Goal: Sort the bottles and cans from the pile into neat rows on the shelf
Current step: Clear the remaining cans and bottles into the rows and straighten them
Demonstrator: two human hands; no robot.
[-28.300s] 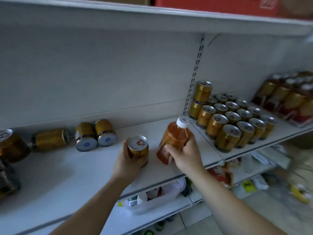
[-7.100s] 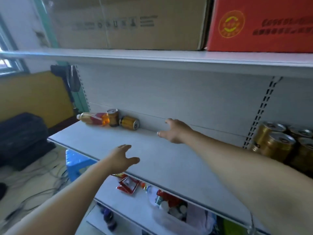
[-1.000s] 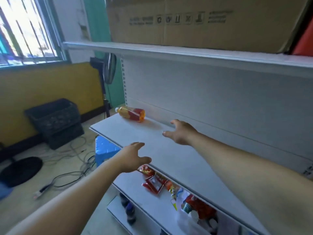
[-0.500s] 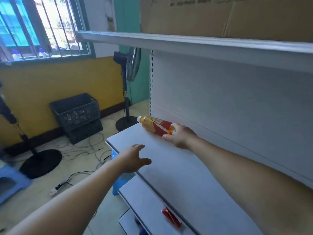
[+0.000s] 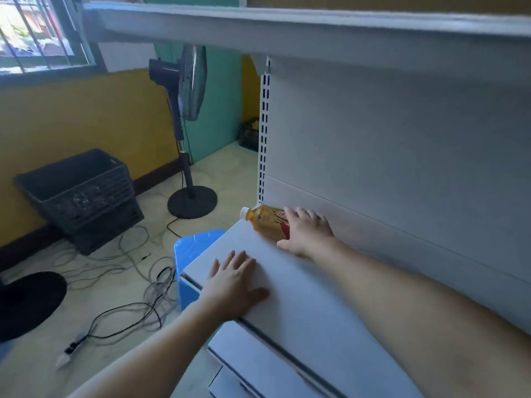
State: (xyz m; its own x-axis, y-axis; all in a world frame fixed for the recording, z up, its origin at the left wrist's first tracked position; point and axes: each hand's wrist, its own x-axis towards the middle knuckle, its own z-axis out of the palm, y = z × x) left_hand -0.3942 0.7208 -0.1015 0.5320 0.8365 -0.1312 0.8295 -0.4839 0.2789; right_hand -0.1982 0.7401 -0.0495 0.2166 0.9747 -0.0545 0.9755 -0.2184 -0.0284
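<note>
A: Where's the amber plastic bottle w/ red label (image 5: 263,222)?
B: On its side at the left end of the white metal shelf (image 5: 310,305), by the back panel. The right hand (image 5: 307,231) has its grip round it; the left hand (image 5: 233,282) lies flat, released, on the shelf.
A: Advice?
B: Lift first, then stand it upright; don't roll it off the edge.

Both arms reach forward. The left hand (image 5: 232,285) lies flat, fingers spread; the right hand (image 5: 307,232) curls round a bottle (image 5: 263,222).
</note>
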